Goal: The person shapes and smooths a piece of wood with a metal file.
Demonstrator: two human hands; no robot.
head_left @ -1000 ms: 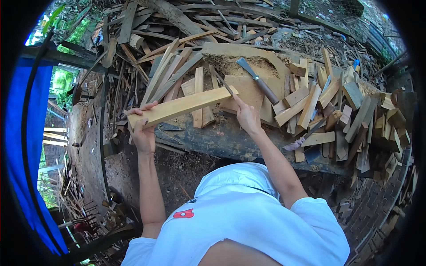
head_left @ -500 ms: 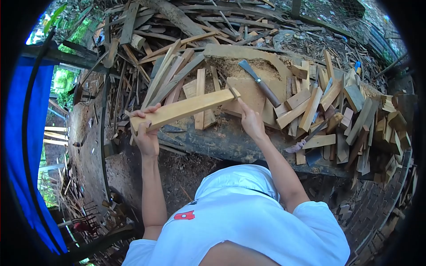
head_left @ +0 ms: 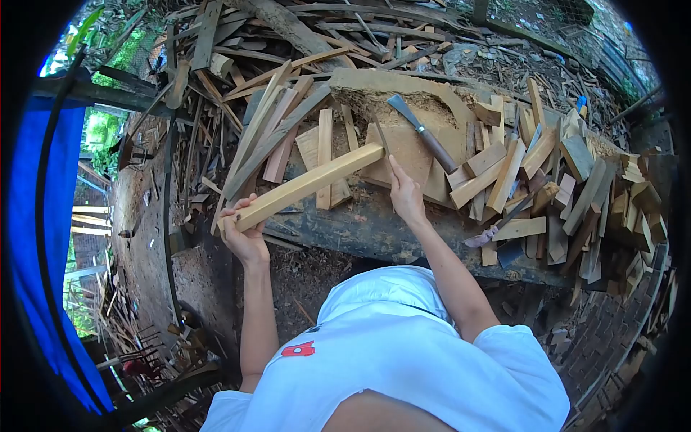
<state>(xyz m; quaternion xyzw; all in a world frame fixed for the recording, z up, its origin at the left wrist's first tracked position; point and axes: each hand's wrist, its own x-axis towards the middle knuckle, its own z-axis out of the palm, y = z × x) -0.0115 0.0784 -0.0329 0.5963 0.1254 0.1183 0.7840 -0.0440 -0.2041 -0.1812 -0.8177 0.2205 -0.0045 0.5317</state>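
Note:
A long, squared wooden bar (head_left: 309, 183) slants up to the right over the bench. My left hand (head_left: 245, 234) is wrapped round its lower left end. At the bar's far right end, a thin dark strip-like tool (head_left: 381, 129) stands beside the wood, and my right hand (head_left: 405, 194) grips its lower end with the index finger stretched along it. The exact kind of this tool does not show. A wide-bladed chisel (head_left: 421, 133) with a brown handle lies just beyond my right hand, on the hollowed wooden block (head_left: 396, 83).
Several short wood blocks (head_left: 506, 176) are piled on the bench's right side. Long slats (head_left: 277, 140) lean at the left, and a heap of scrap wood (head_left: 338, 32) lies behind. A blue tarp (head_left: 47, 216) hangs at far left. The bench edge (head_left: 360, 234) runs before me.
The bar has turned, its broad face giving way to a narrower one, and my left hand has shifted slightly right and down. The dark tool now stands steeper, off the bar's top, at its end.

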